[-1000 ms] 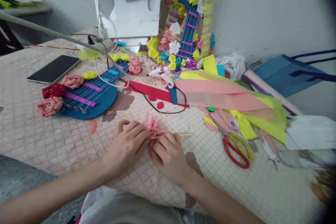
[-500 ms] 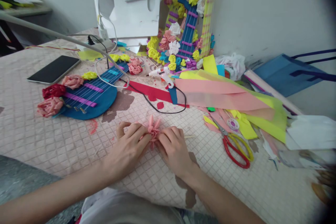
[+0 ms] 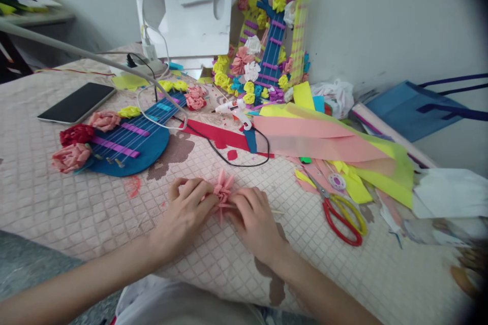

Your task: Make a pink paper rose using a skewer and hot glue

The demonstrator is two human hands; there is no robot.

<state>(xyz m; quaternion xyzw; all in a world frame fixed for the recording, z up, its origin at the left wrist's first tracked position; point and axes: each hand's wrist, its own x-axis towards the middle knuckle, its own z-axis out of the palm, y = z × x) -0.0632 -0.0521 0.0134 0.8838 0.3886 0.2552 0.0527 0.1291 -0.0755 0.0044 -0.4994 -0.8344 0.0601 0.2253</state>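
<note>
A pink paper flower [image 3: 223, 190] with pointed petals is between my two hands, just above the quilted tablecloth [image 3: 152, 228]. My left hand [image 3: 192, 208] is closed, its fingertips pinching the flower's left side. On the other side, my right hand [image 3: 254, 218] is closed around a thin wooden stick [image 3: 280, 212]. Its far end sticks out to the right past the knuckles, and its near tip reaches the flower's middle. Beyond my left hand lies a blue paper guitar [image 3: 141, 144] with purple strips, strings and paper roses along its edge.
A white glue gun [image 3: 238, 110] with a black cord lies at the middle back. Pink and yellow paper sheets [image 3: 324, 137] and red-and-yellow scissors [image 3: 345, 218] are on the right. A phone [image 3: 78, 103] lies at left. Decorated paper guitars [image 3: 272, 45] lean against the wall.
The stick in my right hand now shows its near tip at the flower's middle. The flower has turned slightly, and its petals are more spread. Both hands stay nearly in place.
</note>
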